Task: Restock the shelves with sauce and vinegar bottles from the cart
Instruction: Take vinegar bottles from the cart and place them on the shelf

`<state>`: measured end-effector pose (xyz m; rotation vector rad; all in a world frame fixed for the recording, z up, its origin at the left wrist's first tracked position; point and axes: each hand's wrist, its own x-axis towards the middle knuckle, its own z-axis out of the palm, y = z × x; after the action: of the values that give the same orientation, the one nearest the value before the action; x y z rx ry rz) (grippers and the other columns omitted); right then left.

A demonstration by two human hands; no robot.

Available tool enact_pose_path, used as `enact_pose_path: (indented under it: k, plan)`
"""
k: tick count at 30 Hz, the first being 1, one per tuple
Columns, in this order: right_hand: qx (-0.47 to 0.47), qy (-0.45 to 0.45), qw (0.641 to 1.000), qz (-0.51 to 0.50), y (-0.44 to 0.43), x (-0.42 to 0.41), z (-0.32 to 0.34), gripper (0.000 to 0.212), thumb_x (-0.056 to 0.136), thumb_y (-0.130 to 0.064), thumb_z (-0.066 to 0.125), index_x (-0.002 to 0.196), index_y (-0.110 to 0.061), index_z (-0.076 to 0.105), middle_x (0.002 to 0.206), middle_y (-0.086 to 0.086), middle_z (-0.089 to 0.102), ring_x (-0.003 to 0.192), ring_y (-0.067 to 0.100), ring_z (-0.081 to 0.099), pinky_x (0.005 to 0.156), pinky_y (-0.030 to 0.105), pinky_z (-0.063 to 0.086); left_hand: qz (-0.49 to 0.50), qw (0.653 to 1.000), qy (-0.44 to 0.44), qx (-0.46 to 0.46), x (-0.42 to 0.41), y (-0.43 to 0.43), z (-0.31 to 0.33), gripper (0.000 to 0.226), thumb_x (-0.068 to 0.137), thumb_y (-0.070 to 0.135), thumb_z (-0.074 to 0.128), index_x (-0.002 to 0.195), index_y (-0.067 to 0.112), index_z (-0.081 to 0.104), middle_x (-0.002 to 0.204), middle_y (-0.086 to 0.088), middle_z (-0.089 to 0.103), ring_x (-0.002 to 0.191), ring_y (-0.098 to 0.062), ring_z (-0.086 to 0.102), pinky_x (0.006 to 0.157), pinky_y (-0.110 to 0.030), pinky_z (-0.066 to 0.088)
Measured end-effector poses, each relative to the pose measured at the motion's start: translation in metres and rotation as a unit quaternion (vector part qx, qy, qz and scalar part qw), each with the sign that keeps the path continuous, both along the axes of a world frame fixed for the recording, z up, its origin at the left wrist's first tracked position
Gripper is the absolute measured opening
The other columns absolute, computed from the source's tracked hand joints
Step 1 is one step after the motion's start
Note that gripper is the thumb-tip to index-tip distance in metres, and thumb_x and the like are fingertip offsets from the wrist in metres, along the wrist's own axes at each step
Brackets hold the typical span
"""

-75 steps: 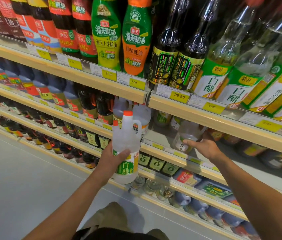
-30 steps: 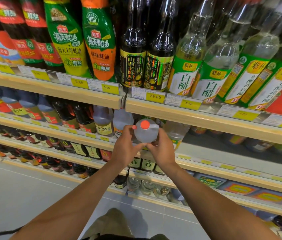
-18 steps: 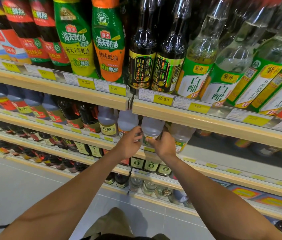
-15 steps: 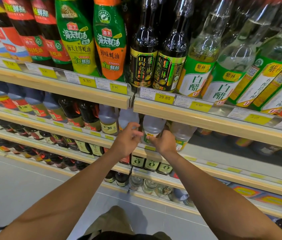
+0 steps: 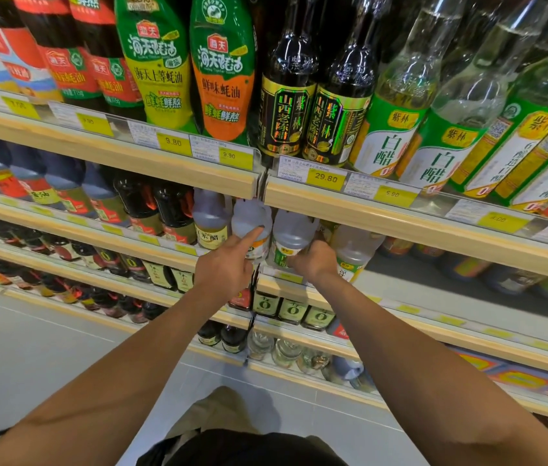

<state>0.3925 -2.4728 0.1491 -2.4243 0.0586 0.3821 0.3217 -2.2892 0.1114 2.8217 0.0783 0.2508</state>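
A clear white vinegar jug (image 5: 291, 235) with a green label stands on the second shelf (image 5: 410, 230), its top hidden under the shelf above. My right hand (image 5: 314, 262) grips its lower right side, fingers curled round it. My left hand (image 5: 227, 267) is just left of it, with the index finger stretched out and touching the neighbouring clear jug (image 5: 251, 220). Another clear vinegar jug (image 5: 353, 248) stands right of my right hand. The cart is out of view.
The top shelf (image 5: 114, 156) carries oyster sauce bottles (image 5: 222, 68), dark vinegar bottles (image 5: 286, 95) and tall white vinegar bottles (image 5: 397, 105). Dark soy bottles (image 5: 138, 203) fill the second shelf's left side. Its right part shows bare board (image 5: 441, 274). Lower shelves hold small bottles.
The jug went from my left hand to both hands, then under the upper shelf onto the second shelf. My left hand has let go and now points a finger at the neighbouring jug.
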Motion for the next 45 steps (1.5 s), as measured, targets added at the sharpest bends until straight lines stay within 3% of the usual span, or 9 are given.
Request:
enact_pose_path:
  k: [6,9,12,15,19,22,26,35,45]
  plan:
    - [0.079,0.061,0.994,0.032,-0.011,-0.005,0.004,0.024,0.079,-0.019,0.079,0.094,-0.005,0.067,0.092,0.014,0.07,0.092,0.031,0.067,0.073,0.038,0.047,0.013,0.999,-0.009,-0.05,0.002,-0.005,-0.003,0.07,0.097,0.028,0.057,0.157,0.045,0.027,0.144,0.0,0.054,0.106,-0.027,0.065,0.065,-0.035,0.051]
    - [0.074,0.087,0.992,0.059,-0.048,-0.021,-0.001,0.015,0.087,-0.023,0.076,0.076,-0.015,0.069,0.073,-0.001,0.071,0.079,0.021,0.068,0.078,0.035,0.051,0.012,0.999,0.006,-0.046,0.003,-0.006,-0.001,0.069,0.098,0.028,0.055,0.158,0.045,0.024,0.145,0.0,0.052,0.11,-0.026,0.064,0.067,-0.033,0.05]
    - [-0.054,0.03,0.998,-0.004,-0.098,-0.024,0.005,0.037,0.085,-0.05,0.072,0.07,-0.016,0.074,0.066,-0.001,0.073,0.075,0.018,0.07,0.075,0.034,0.054,0.009,0.998,0.005,-0.064,0.004,-0.009,0.004,0.068,0.099,0.029,0.053,0.158,0.042,0.023,0.14,0.001,0.058,0.102,-0.026,0.067,0.068,-0.037,0.056]
    - [-0.088,0.008,0.995,-0.043,-0.126,-0.007,0.016,0.057,0.071,-0.076,0.068,0.098,-0.026,0.074,0.1,0.0,0.076,0.098,0.024,0.068,0.083,0.039,0.055,0.013,0.99,0.001,-0.14,0.01,-0.023,0.014,0.072,0.099,0.035,0.054,0.16,0.035,0.016,0.123,0.009,0.065,0.077,-0.02,0.064,0.058,-0.034,0.05]
    - [0.043,0.085,0.994,-0.057,-0.125,0.009,0.025,0.082,0.067,-0.066,0.082,0.126,-0.011,0.07,0.136,0.002,0.062,0.129,0.023,0.056,0.108,0.037,0.045,0.039,0.97,0.004,-0.238,0.021,-0.039,0.03,0.067,0.099,0.044,0.058,0.154,0.022,0.027,0.099,0.016,0.066,0.085,-0.015,0.065,0.069,-0.036,0.054]
    - [0.105,0.08,0.985,-0.107,-0.123,0.011,0.017,0.097,0.052,-0.07,0.088,0.119,-0.002,0.072,0.129,0.009,0.068,0.116,0.025,0.065,0.102,0.042,0.053,0.061,0.973,-0.023,-0.221,0.025,-0.041,0.039,0.053,0.098,0.044,0.06,0.141,0.021,0.041,0.093,0.016,0.064,0.084,-0.015,0.066,0.067,-0.034,0.05]
    - [0.122,0.048,0.987,-0.095,-0.121,0.023,-0.012,0.124,0.021,-0.094,0.075,0.111,-0.008,0.077,0.118,0.004,0.073,0.108,0.023,0.069,0.097,0.043,0.056,0.018,0.985,-0.005,-0.17,0.025,-0.04,0.044,0.071,0.099,0.043,0.058,0.158,0.031,0.022,0.085,0.018,0.067,0.078,-0.012,0.062,0.061,-0.032,0.048]
    - [0.096,0.037,0.993,-0.057,-0.086,0.015,0.004,0.062,0.076,-0.063,0.078,0.113,-0.014,0.074,0.12,0.006,0.073,0.114,0.025,0.065,0.098,0.037,0.051,-0.009,0.993,0.098,-0.071,0.03,-0.03,0.034,0.071,0.096,0.047,0.05,0.157,0.036,0.016,0.093,0.006,0.074,0.088,-0.027,0.069,0.07,-0.043,0.06]
    - [0.106,0.044,0.992,-0.059,-0.083,0.01,0.001,0.07,0.084,-0.06,0.071,0.118,0.001,0.071,0.121,0.017,0.071,0.119,0.034,0.062,0.102,0.041,0.048,0.001,0.988,0.145,-0.055,-0.011,-0.027,0.03,0.075,0.097,0.041,0.055,0.159,0.042,0.013,0.119,-0.002,0.07,0.114,-0.032,0.062,0.082,-0.045,0.057]
